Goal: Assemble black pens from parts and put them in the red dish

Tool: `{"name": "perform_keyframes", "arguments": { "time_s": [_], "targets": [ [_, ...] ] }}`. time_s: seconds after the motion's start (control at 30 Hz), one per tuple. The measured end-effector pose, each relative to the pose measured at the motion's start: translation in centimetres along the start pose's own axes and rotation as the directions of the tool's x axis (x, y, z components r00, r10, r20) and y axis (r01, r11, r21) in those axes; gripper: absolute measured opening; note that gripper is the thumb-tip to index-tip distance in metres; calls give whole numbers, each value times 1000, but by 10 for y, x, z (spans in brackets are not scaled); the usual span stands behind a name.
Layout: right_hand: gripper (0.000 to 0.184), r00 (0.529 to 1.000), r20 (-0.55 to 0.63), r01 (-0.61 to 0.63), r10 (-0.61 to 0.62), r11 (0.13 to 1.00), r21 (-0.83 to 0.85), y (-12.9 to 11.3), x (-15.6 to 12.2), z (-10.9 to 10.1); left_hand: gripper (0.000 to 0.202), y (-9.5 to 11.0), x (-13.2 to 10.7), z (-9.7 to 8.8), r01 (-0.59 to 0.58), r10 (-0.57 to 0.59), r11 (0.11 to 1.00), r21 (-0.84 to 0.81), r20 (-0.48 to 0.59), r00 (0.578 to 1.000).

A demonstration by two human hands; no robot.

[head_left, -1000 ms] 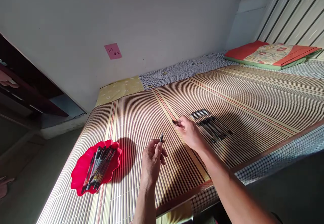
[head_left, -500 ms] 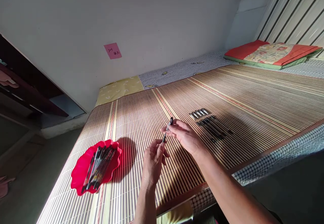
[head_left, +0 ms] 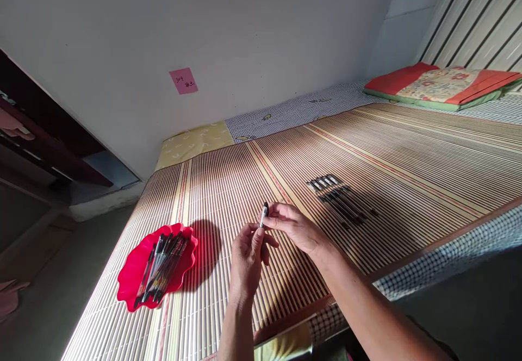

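Note:
Both my hands meet over the striped bamboo mat (head_left: 408, 154). My left hand (head_left: 247, 257) pinches the lower end of a pen (head_left: 263, 215), held upright. My right hand (head_left: 296, 226) pinches the same pen near its black cap at the top. To the left lies a red scalloped plate (head_left: 132, 271) with several black pens (head_left: 161, 266) in it. To the right of my hands, a row of several pens (head_left: 338, 198) lies side by side on the mat.
A white wall with a pink sticky note (head_left: 183, 80) runs behind the bed. A red and floral pillow (head_left: 440, 85) lies at the far right. The bed's wooden edge (head_left: 448, 230) and checked sheet run along the front. A dark shelf (head_left: 44, 143) stands left.
My right hand brought a black cap from the mat to the pen in my left hand. The two hands have closed together and the cap now sits on the pen's top.

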State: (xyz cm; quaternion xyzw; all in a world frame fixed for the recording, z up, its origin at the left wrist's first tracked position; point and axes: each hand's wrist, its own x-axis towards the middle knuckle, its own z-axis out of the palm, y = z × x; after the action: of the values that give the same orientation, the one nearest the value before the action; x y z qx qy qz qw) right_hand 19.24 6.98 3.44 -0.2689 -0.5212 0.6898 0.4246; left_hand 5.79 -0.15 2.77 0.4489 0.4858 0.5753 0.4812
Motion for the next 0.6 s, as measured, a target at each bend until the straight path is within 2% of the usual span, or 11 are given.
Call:
{"name": "perform_keyframes", "arguments": {
  "time_s": [0.1,0.2,0.27,0.37,0.5,0.6],
  "targets": [
    [30,1000,14,10,-9,997,-77,-1,-2,4,40,-1,-3,2,-4,3,1000,-13,-53,999],
    [32,1000,14,25,-23,990,-139,-2,-4,4,37,-1,-7,4,1,-2,1000,-21,-34,999],
    [33,999,26,29,-25,985,-168,-2,-5,4,33,-1,-9,5,-9,10,1000,11,-37,999],
    [33,998,47,41,-31,975,-217,0,-6,5,24,-3,-12,6,-38,50,993,116,-108,993],
    [37,998,60,23,-12,984,-178,6,-8,10,23,-7,-16,10,-74,117,969,237,-170,979],
    [41,998,58,-3,10,992,-128,15,-5,13,23,-6,-14,10,-78,125,959,271,-161,979]
  ]
}}
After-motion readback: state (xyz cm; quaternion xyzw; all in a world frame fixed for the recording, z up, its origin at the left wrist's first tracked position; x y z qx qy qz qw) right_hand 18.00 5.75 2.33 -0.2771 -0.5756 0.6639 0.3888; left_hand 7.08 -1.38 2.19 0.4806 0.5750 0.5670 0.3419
